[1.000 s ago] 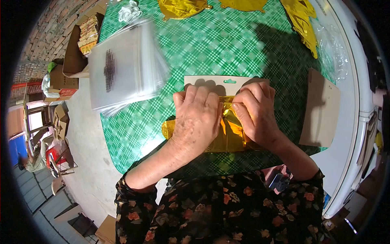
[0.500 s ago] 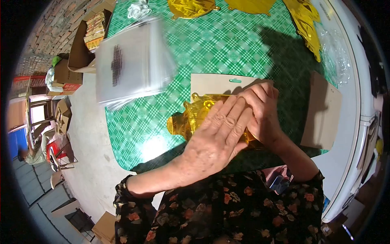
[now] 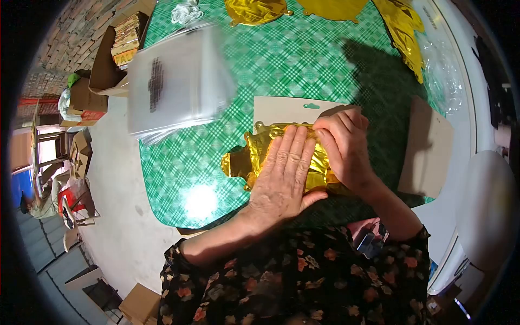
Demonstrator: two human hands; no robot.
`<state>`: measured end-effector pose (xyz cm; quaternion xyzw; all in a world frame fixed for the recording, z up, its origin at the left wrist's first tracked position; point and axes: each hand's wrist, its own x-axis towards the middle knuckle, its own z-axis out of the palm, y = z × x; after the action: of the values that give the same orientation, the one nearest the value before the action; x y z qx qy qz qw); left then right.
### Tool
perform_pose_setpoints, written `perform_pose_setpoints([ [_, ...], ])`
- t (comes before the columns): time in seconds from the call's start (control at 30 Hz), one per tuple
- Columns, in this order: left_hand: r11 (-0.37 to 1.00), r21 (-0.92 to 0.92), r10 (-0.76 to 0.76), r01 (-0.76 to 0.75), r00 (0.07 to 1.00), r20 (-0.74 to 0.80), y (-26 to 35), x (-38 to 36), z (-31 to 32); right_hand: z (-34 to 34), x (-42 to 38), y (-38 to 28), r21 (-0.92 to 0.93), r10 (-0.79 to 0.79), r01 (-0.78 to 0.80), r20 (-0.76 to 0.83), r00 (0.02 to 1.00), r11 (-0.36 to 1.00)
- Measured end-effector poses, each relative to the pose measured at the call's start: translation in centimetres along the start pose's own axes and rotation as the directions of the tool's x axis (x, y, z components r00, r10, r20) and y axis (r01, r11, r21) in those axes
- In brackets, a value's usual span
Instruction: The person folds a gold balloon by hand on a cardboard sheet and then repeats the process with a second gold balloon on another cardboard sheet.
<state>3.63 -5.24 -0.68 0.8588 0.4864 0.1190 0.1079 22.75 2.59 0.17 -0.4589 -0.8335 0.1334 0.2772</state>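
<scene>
A shiny gold foil balloon, folded flat, lies on the table over a beige card with a hanging slot. My left hand rests palm down across the middle of the foil, its fingers stretched out and the thumb to the right. At the foil's upper right, my right hand is closed, the fingers curled and the thumb pressed in at the edge. The foil's right part is partly covered by this hand. The exact spot it pinches is hidden.
Clear plastic bags are stacked at the left. More gold foil balloons lie along the far edge, one foil piece at the far right. Another beige card sits at the right, below crumpled clear plastic. A white cord bundle is at the back.
My left hand has come away from my right hand, moving slightly left, and now lies flat on the foil. The right hand stays closed at nearly the same place.
</scene>
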Motion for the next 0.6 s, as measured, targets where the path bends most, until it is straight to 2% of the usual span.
perform_pose_setpoints([
  [0.1, 0.997, -0.074, -0.003, 0.002, 1.000, -0.003, -0.1, 0.0, -0.1, 1.1, -0.4, 0.4, 0.069, 0.037, -0.031, -0.084, 0.996, 0.997],
  [0.17, 0.996, -0.085, 0.003, -0.003, 1.000, -0.007, -0.2, 0.1, 0.0, 1.0, -0.4, 0.3, 0.050, 0.049, -0.044, -0.099, 0.994, 0.998],
  [0.4, 1.000, -0.013, 0.010, -0.010, 1.000, 0.018, 0.0, 0.2, -0.4, 1.1, -0.4, 0.8, 0.071, 0.055, -0.048, -0.095, 0.994, 0.996],
  [0.5, 1.000, 0.010, 0.012, -0.013, 1.000, 0.016, 0.1, 0.2, -0.6, 0.8, -0.4, 1.4, 0.272, 0.056, -0.005, -0.181, 0.982, 0.962],
  [0.6, 0.999, 0.031, 0.016, -0.016, 1.000, -0.003, 0.1, 0.1, -0.4, -1.4, -1.1, 0.7, 0.167, 0.059, -0.023, -0.208, 0.976, 0.986],
])
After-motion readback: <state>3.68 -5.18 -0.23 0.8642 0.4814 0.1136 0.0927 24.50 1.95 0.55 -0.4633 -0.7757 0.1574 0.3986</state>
